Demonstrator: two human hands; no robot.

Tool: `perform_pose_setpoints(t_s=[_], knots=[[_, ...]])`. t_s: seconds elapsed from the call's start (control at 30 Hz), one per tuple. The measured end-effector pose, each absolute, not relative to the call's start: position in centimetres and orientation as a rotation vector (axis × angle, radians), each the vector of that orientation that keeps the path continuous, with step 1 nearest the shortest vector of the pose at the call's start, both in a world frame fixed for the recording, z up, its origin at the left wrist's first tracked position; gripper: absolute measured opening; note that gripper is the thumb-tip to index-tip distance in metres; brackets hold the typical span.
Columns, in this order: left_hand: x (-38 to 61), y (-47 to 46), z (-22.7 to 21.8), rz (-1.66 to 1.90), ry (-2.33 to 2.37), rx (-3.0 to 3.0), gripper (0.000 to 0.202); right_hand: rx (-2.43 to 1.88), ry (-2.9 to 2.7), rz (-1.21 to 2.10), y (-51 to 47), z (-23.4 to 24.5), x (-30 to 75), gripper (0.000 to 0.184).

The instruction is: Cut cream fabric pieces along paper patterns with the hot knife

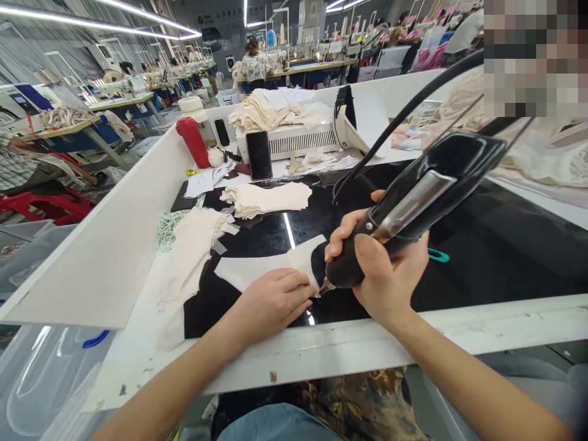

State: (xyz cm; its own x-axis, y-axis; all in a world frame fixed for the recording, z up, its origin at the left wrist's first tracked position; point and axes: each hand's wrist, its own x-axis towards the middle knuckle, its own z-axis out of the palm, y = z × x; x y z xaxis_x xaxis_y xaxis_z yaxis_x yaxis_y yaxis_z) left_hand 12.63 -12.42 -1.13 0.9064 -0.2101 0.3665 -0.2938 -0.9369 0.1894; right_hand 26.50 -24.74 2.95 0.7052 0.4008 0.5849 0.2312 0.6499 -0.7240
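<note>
A cut piece of white fabric (250, 269) lies on the glossy black worktop (505, 245) in front of me. My left hand (275, 297) rests on its near edge, fingers together and bent, holding it down; the thumb is hidden beneath. In my right hand (390, 275) is a black corded hand tool (413, 190) with a metal lever along its side. The fingers wrap round its thick rounded end. Its thin tip points down at the fabric's edge, just beside my left fingertips; I cannot tell whether it touches.
Stacked cream fabric pieces (271, 199) lie behind, with another pile (190, 245) at left. A phone (259, 155) stands against a white vented box (298, 138). A teal thread snipper (438, 255) lies right of my right hand. White side panels (92, 245) wall the table; the tool's cable (390, 122) arches overhead.
</note>
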Motion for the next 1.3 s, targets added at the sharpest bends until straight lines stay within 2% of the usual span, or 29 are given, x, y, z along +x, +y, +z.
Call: perform_pose_setpoints(t_s=[0.5,0.73,1.0,1.3], knots=[[12.5,-12.2,-1.1,0.476,-0.396,2.758,0.023,-0.855,-0.786,0.074,-25.0,3.8,27.5,0.035],[11.3,-12.8,0.4,0.327,-0.490,2.669,0.025,-0.891,-0.783,-0.050,-24.8,4.4,30.1,0.033],[13.2,-13.2,1.4,0.545,-0.532,2.759,0.026,-0.941,-0.782,-0.093,-25.1,3.8,31.5,0.027],[17.2,-13.9,-0.8,0.558,-0.557,2.949,0.022,-0.980,-0.758,-0.110,-25.6,3.5,31.7,0.029]])
